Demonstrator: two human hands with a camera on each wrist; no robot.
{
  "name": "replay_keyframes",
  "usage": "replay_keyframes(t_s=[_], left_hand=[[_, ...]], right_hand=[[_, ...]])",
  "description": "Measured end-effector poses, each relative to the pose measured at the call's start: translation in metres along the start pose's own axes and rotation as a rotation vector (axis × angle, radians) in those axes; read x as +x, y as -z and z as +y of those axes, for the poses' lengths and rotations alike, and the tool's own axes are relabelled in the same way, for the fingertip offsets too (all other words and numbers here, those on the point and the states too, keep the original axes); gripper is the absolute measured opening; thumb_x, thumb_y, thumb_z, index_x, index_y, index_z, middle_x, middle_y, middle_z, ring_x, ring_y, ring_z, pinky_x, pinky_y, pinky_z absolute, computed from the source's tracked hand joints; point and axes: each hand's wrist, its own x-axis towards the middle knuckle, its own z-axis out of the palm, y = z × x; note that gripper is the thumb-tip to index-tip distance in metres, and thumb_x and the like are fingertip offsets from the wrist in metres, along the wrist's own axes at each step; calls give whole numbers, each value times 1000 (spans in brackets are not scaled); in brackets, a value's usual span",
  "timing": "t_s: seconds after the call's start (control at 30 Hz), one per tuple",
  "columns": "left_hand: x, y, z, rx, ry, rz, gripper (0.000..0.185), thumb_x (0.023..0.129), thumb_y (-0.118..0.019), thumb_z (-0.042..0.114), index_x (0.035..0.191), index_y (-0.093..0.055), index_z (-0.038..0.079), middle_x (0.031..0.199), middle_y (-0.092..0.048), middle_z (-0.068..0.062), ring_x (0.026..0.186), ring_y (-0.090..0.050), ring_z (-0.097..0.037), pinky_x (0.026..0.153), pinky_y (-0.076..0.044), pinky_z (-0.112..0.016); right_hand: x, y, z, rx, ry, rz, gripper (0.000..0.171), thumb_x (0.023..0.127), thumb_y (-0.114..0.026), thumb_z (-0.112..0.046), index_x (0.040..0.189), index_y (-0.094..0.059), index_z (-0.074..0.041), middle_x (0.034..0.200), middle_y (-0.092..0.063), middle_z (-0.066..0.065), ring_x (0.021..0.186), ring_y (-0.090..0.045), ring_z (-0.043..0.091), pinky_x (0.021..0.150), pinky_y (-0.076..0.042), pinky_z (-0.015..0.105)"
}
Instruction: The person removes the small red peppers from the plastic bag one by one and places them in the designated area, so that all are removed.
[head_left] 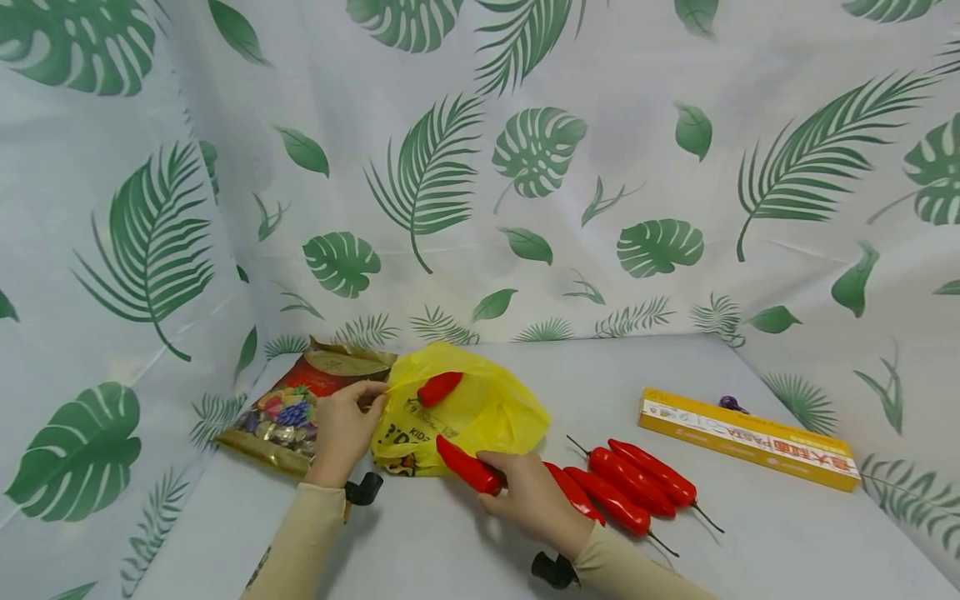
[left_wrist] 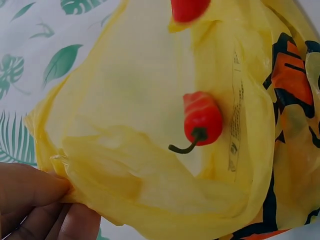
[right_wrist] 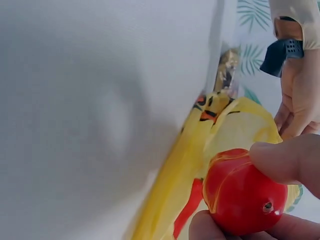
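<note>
Right hand (head_left: pixel 536 500) gripping red chilli (head_left: pixel 467 466), tip toward yellow bag (head_left: pixel 480 412)

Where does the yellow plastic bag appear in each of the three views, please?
Head: yellow plastic bag left of centre on the table, its edge pinched by the left hand.
Left wrist: fills the frame, a red chilli inside.
Right wrist: lower centre, behind the chilli held there.
Shared landmark: the bag's orange-and-black print.

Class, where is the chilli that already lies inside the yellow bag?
In the head view the chilli lies in the open yellow bag, left of centre, just right of the left hand pinching the bag's edge.
</note>
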Motion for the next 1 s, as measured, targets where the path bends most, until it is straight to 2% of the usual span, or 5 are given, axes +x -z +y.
replay_keyframes(t_s=[0.33,0.47,0.57,0.73,1.0], left_hand=[[-1,-4,0,-12,20,-24,15,97,-74,14,109,-81,9,97,-81,-12,84,-75,-25,83,-57,-47],[-1,-7,-2,4,-13,2,14,95,-76,12,108,-81,9,95,-81,-12,78,-74,-24,72,-59,-40],[-2,-8,-4,21,-24,14,14,94,-77,11,107,-82,10,94,-81,-11,77,-73,-23,61,-57,-33],[-2,-8,-5,14,-30,13,14,94,-76,11,107,-82,10,94,-81,-11,77,-74,-23,65,-57,-31],[-2,-5,-4,12,-34,16,14,95,-76,12,108,-82,10,95,-81,-11,77,-75,-23,60,-58,-28]], right_hand=[[-39,5,17,-69,-90,8,59,80,-89,-19,135,-70,-7,109,-77,3,78,-57,10,61,-50,18],[-50,7,25,-78,-113,23,60,78,-90,-19,133,-70,-6,113,-77,6,79,-58,10,61,-54,19],[-56,10,28,-98,-131,31,61,77,-91,-20,133,-71,-6,117,-77,6,85,-62,12,69,-63,27],[-67,14,31,-143,-187,36,63,73,-94,-22,130,-72,-7,120,-76,5,99,-67,16,83,-65,46],[-77,18,36,-201,-209,88,63,69,-96,-20,127,-73,-8,115,-77,2,96,-67,13,83,-65,44]])
